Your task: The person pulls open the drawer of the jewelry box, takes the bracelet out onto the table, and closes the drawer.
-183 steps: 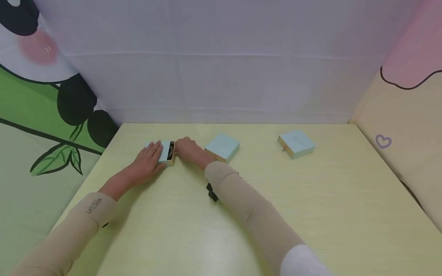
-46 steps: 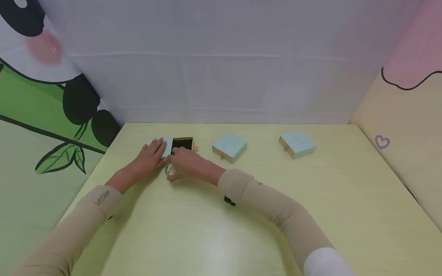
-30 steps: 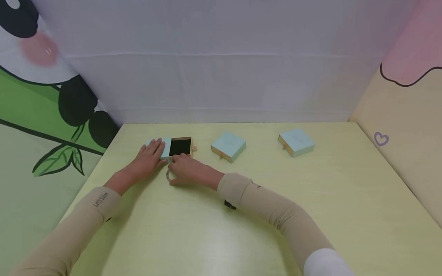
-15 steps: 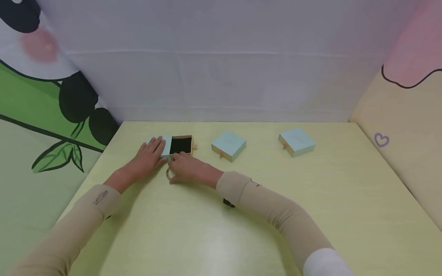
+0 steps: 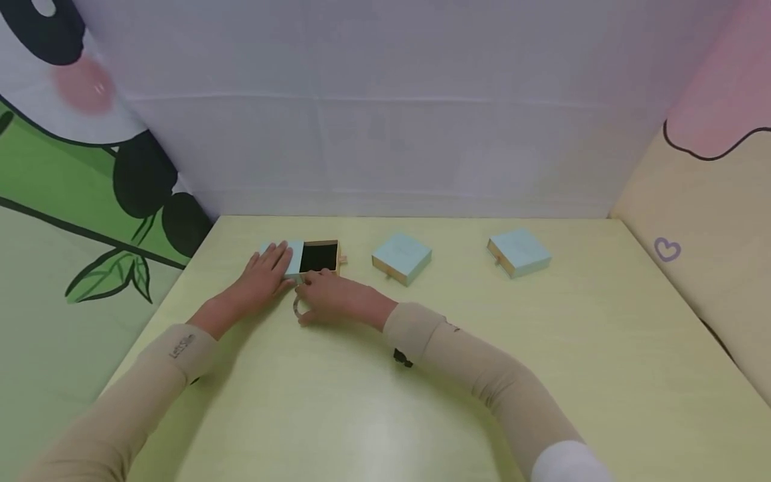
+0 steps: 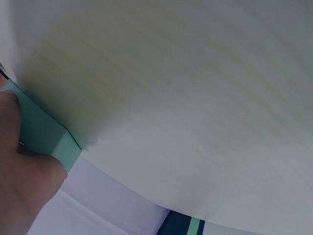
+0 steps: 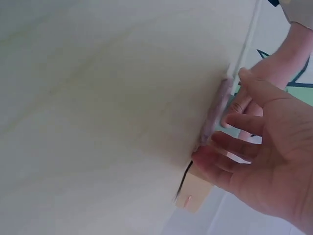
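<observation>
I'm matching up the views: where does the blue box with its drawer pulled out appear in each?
Head: the opened box, left of centre, about mid-height.
Left wrist: its blue cover, at the left edge.
Right wrist: its tan drawer, below and right of centre, partly behind the right hand.
Shared landmark: the left hand, in all three.

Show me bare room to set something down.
Free table lies between the middle box and right box, from the right box to the right sleeve, and between that and the left sleeve. Crowded: far left, where left hand, right hand, open box and round band bunch.
</observation>
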